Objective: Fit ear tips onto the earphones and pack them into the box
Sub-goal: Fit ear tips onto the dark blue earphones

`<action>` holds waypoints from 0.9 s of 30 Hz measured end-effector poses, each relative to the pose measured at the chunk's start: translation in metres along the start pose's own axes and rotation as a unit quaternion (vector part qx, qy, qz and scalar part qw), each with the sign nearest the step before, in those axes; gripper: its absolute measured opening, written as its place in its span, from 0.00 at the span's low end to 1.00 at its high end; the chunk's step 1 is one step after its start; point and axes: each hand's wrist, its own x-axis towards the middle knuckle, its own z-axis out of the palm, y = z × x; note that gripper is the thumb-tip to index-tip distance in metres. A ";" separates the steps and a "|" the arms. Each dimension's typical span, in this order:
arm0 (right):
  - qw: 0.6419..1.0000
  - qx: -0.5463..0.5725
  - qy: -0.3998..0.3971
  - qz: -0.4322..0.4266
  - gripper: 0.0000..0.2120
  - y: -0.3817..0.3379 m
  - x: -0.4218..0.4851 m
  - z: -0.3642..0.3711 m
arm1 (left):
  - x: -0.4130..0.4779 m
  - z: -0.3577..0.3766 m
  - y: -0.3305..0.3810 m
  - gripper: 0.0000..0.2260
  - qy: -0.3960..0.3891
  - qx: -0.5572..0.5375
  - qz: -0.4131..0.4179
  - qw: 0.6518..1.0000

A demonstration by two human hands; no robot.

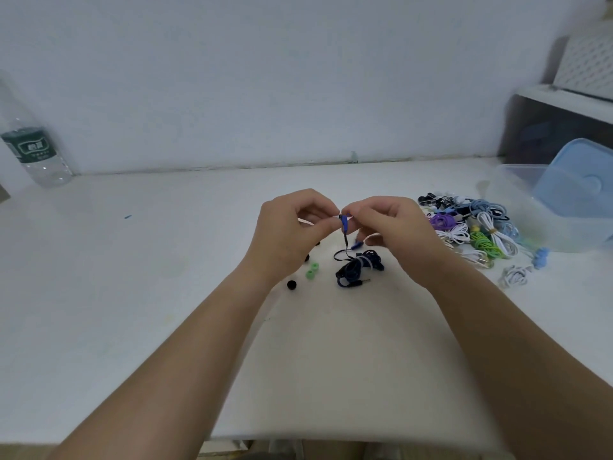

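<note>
My left hand and my right hand meet above the table's middle, and both pinch a blue earbud between their fingertips. Its dark cable hangs down to a coiled blue earphone bundle lying on the table below. Two green ear tips and black ear tips lie under my left hand. A clear plastic box with a blue lid leaning in it stands at the right.
A heap of coiled earphones in white, green, purple and blue lies between my right hand and the box. A water bottle stands at the far left against the wall. A shelf unit rises at the right.
</note>
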 end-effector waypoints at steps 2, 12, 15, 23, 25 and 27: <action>0.996 -0.088 0.006 -0.022 0.15 0.000 0.001 -0.006 | 0.001 0.001 -0.001 0.04 0.005 0.002 -0.010 1.000; 0.859 -0.453 -0.233 0.037 0.31 -0.001 0.008 -0.023 | 0.003 0.003 0.003 0.05 0.010 0.025 -0.042 0.999; 0.874 -0.447 -0.187 0.025 0.18 -0.006 0.007 -0.019 | 0.006 0.001 0.003 0.05 -0.003 0.041 -0.060 0.997; 0.911 -0.395 -0.120 0.013 0.12 -0.005 -0.009 -0.030 | 0.011 -0.002 0.012 0.04 -0.006 0.034 -0.106 0.994; 0.932 -0.352 -0.088 0.013 0.12 -0.004 -0.013 -0.038 | 0.011 -0.001 0.014 0.04 -0.008 0.022 -0.121 0.992; 0.953 -0.296 -0.059 0.007 0.11 -0.008 -0.018 -0.046 | 0.011 0.002 0.019 0.04 -0.008 0.007 -0.137 0.991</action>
